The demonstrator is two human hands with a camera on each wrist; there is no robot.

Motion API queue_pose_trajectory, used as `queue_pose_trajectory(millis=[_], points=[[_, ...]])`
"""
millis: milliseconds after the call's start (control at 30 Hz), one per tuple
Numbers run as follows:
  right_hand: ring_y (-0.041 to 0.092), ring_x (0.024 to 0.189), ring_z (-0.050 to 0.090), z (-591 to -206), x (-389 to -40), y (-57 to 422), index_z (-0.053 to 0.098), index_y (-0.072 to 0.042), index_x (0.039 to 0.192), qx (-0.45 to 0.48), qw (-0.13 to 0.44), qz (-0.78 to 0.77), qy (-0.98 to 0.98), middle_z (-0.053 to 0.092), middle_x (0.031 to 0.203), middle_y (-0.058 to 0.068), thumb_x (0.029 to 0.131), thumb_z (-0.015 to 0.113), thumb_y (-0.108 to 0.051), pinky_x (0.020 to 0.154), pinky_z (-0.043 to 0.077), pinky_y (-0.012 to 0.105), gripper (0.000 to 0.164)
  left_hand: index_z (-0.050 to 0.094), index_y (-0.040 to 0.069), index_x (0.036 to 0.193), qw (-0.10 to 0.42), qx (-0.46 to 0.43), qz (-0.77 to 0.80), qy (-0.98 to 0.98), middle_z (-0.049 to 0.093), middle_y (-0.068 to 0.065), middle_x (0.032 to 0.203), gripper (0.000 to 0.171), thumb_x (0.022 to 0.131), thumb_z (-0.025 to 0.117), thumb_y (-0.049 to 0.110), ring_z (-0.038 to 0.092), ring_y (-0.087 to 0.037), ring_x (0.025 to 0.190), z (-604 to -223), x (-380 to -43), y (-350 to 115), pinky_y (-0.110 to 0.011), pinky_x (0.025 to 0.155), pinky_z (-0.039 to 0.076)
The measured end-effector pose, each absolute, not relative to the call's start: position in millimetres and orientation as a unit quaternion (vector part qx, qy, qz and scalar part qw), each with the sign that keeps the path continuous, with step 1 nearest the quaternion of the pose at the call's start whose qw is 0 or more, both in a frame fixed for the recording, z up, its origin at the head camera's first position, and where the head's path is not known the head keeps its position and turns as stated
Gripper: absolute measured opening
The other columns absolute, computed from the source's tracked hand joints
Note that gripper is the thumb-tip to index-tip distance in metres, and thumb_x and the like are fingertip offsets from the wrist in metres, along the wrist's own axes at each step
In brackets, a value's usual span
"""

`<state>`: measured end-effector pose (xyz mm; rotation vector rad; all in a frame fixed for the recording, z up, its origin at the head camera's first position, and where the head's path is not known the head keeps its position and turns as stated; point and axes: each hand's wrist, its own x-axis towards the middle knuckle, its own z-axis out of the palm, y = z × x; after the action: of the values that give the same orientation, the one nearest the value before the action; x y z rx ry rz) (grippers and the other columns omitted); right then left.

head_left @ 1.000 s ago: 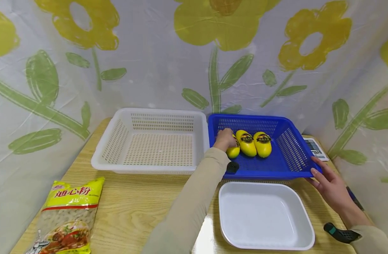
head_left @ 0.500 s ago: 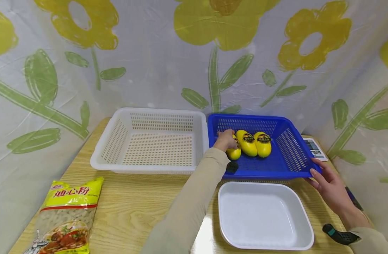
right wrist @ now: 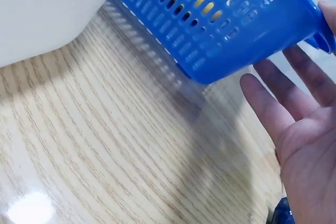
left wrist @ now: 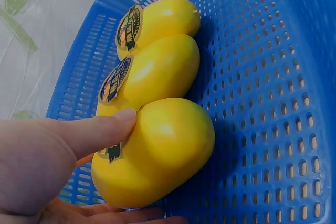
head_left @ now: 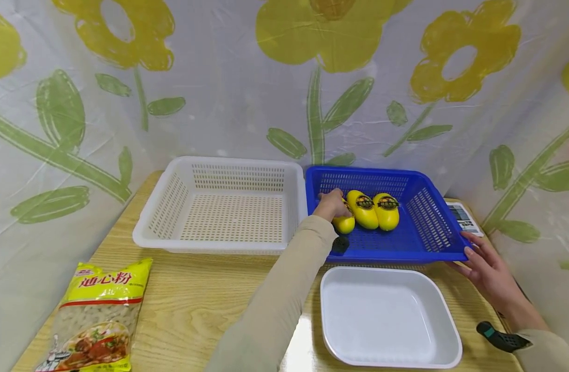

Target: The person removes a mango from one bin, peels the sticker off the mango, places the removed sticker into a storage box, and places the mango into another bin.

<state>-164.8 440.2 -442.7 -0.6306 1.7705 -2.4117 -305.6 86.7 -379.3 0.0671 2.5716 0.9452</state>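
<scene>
My left hand (head_left: 331, 205) reaches into the blue basket (head_left: 405, 256), at its left end. In the left wrist view its thumb (left wrist: 105, 129) lies across the nearest yellow mango (left wrist: 176, 140), with the fingers under its other side. Two more mangoes, a middle one (head_left: 365, 217) and a right one (head_left: 387, 219), lie close beside it, each with a dark label. At the basket's front right corner, my right hand (head_left: 491, 271) holds the rim, thumb over it and other fingers spread beneath. Part of the held mango is hidden by the left hand.
Left of the blue basket stands a white perforated basket (head_left: 233, 219). In front is a white tray (head_left: 388, 318). A yellow-topped pasta bag (head_left: 100, 315) lies at the front left. Behind the right corner is a printed card (head_left: 465, 219). A flowered curtain (head_left: 219, 103) borders the table.
The left mango has shifted slightly towards me and to the right within the left hand. The right hand has slid slightly outward at the basket corner.
</scene>
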Motion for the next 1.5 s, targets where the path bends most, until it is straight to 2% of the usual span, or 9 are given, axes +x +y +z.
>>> queue_pose_trajectory(millis=[200,433,667,800,933,1033,1233,1400,1500], points=[[0.026,0.114,0.063,-442,-166,440,0.026,0.002,0.148,-0.206,0.045,-0.798,0.565,0.05,0.137,0.013,0.103,0.02,0.009,0.091,0.052,0.041,0.046,0.045,0.013,0.144,0.195,0.019,0.366,0.91,0.042,-0.01,0.151,0.066,0.086,0.076,0.019,0.023,-0.03,0.145,-383,-307,89,-0.039,0.111,0.036],[0.024,0.113,0.064,-443,-163,438,0.027,-0.002,0.15,-0.184,0.044,-0.785,0.59,0.05,0.138,0.008,0.103,0.023,0.008,0.089,0.054,0.039,0.048,0.05,0.016,0.141,0.197,0.026,0.433,0.879,0.033,-0.006,0.156,0.065,0.083,0.078,0.007,0.006,-0.031,0.149,-389,-307,87,-0.047,0.112,0.033],[0.023,0.112,0.064,-442,-163,439,0.027,-0.003,0.151,-0.176,0.044,-0.78,0.599,0.05,0.139,0.006,0.103,0.024,0.007,0.088,0.055,0.039,0.048,0.052,0.017,0.141,0.193,0.011,0.493,0.848,0.042,-0.011,0.149,0.062,0.086,0.071,-0.003,0.034,-0.031,0.137,-393,-307,86,-0.044,0.1,0.044],[0.023,0.112,0.064,-441,-162,438,0.028,-0.003,0.15,-0.178,0.044,-0.782,0.595,0.051,0.137,0.006,0.104,0.023,0.007,0.087,0.055,0.039,0.048,0.053,0.018,0.14,0.2,-0.01,0.525,0.828,0.033,-0.016,0.151,0.063,0.085,0.067,-0.009,0.034,-0.031,0.134,-395,-310,89,-0.044,0.092,0.048],[0.023,0.112,0.064,-442,-162,438,0.027,-0.002,0.15,-0.178,0.045,-0.782,0.596,0.052,0.137,0.007,0.104,0.023,0.007,0.087,0.055,0.039,0.047,0.053,0.019,0.141,0.2,-0.007,0.524,0.828,0.027,-0.017,0.155,0.062,0.086,0.069,-0.005,0.031,-0.033,0.138,-397,-310,89,-0.047,0.096,0.047],[0.023,0.113,0.064,-442,-162,439,0.027,-0.003,0.15,-0.177,0.049,-0.782,0.595,0.051,0.138,0.007,0.104,0.024,0.007,0.088,0.055,0.04,0.048,0.051,0.019,0.142,0.205,0.007,0.525,0.826,0.032,-0.016,0.153,0.061,0.087,0.069,-0.002,0.036,-0.033,0.134,-396,-309,87,-0.048,0.095,0.048],[0.023,0.113,0.063,-442,-163,440,0.026,-0.002,0.15,-0.185,0.053,-0.786,0.588,0.051,0.137,0.008,0.104,0.022,0.007,0.088,0.054,0.04,0.048,0.055,0.017,0.136,0.196,0.013,0.553,0.81,0.045,-0.016,0.139,0.052,0.089,0.067,-0.001,0.05,-0.03,0.11,-395,-308,88,-0.043,0.08,0.053],[0.025,0.116,0.062,-441,-164,440,0.025,-0.001,0.15,-0.195,0.063,-0.802,0.562,0.05,0.137,0.011,0.104,0.021,0.007,0.09,0.053,0.043,0.048,0.059,0.02,0.13,0.195,-0.012,0.579,0.792,0.045,-0.014,0.136,0.045,0.089,0.069,0.003,0.054,-0.028,0.099,-398,-309,89,-0.043,0.074,0.054],[0.027,0.117,0.061,-442,-164,439,0.025,-0.001,0.15,-0.2,0.066,-0.807,0.551,0.05,0.137,0.012,0.103,0.02,0.007,0.09,0.053,0.044,0.048,0.06,0.021,0.13,0.195,-0.027,0.599,0.776,0.043,-0.015,0.136,0.046,0.089,0.07,0.004,0.055,-0.028,0.096,-399,-310,90,-0.047,0.076,0.055]])
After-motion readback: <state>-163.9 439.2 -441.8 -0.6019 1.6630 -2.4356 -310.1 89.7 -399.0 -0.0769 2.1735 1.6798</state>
